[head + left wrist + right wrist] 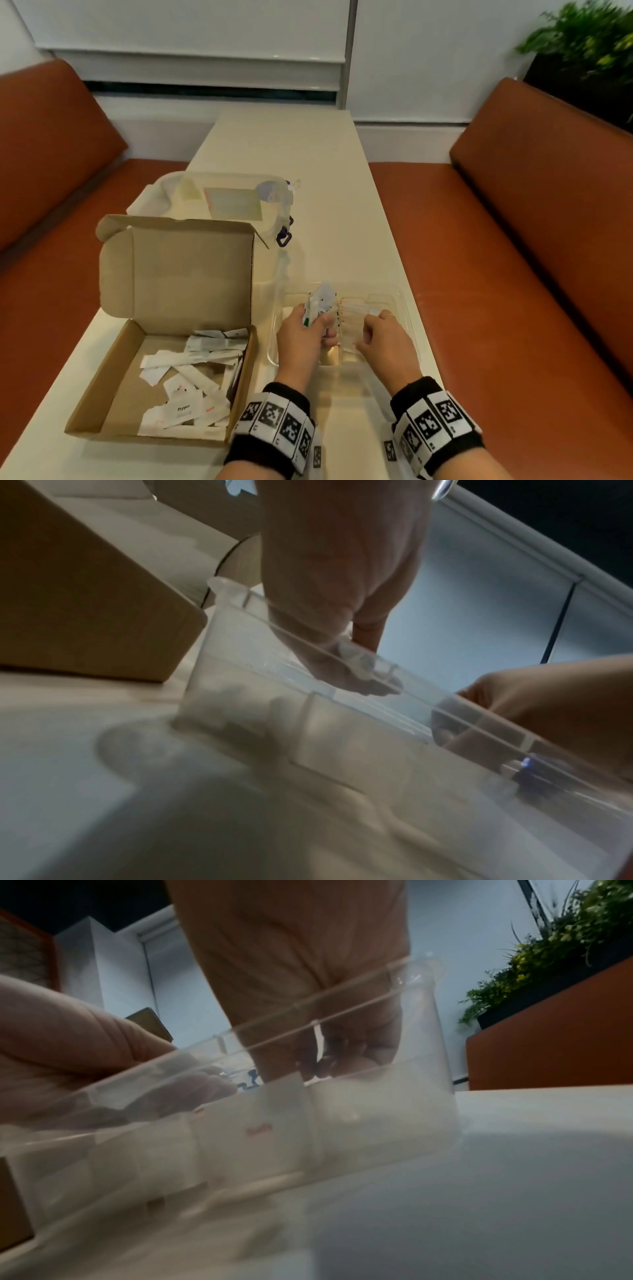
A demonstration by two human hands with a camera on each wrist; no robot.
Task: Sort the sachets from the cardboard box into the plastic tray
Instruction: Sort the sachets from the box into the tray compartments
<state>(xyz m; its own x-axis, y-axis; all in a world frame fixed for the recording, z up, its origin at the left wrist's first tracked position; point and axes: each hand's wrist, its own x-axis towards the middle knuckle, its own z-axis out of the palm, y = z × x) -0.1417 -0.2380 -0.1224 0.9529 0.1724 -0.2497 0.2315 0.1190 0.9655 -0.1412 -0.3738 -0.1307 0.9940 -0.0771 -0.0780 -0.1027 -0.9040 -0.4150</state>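
Over the plastic tray [404, 308] | left hand [301, 334] clutches a bunch of sachets [320, 303], long axes upright, count unclear | right hand [383, 334] curled, grip unclear | one cardboard box [102, 394], loose sachets inside

Two hands are showing, a left hand [301, 337] and a right hand [385, 337]. One cardboard box [102, 383], one plastic tray [402, 301] and one lidded clear container [164, 192] are sitting on one tabletop [291, 147]. The loose sachets [191, 380] are overlapping too much for counting exactly.
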